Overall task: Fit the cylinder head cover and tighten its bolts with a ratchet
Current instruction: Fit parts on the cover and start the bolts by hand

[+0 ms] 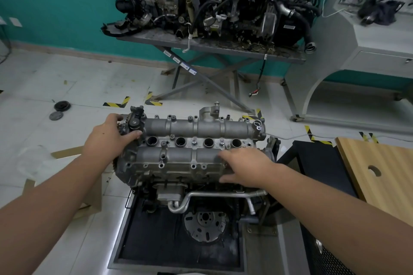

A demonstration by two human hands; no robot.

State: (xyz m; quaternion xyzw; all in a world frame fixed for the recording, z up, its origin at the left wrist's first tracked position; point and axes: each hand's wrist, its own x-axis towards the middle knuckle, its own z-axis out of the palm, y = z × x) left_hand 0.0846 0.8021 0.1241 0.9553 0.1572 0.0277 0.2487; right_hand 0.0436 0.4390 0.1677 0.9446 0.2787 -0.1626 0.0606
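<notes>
We have the grey cast-aluminium cylinder head cover (196,140) sitting on top of the engine in front of us, so the fitting looks well begun, though we cannot tell whether it is fully seated; at its left end our left hand (109,134) rests with fingers spread and nearly straight, fingertips touching the dark sensor housing (135,118) there, clamped on nothing; along the middle the four round spark plug wells (194,141) stand open, and the small bolt holes (161,165) on the near flange look empty, so we judge the bolts are not yet in; our right hand (243,167) lies flat on the near right part of the cover, fingers extended and pressing, thumb low on the front edge, gripping nothing; no ratchet is in view, so all the tightening seems left to do. For room, the white tiled floor (67,87) to the left lies open beyond a piece of brown cardboard (64,152); behind the engine there is a gap before the crossed legs of the grey metal stand (212,49) carrying other engines; to the right a black box (321,163) and a light wooden board with a round hole (380,163) crowd near the cover's right end, so that side is tighter for a handle swing.
</notes>
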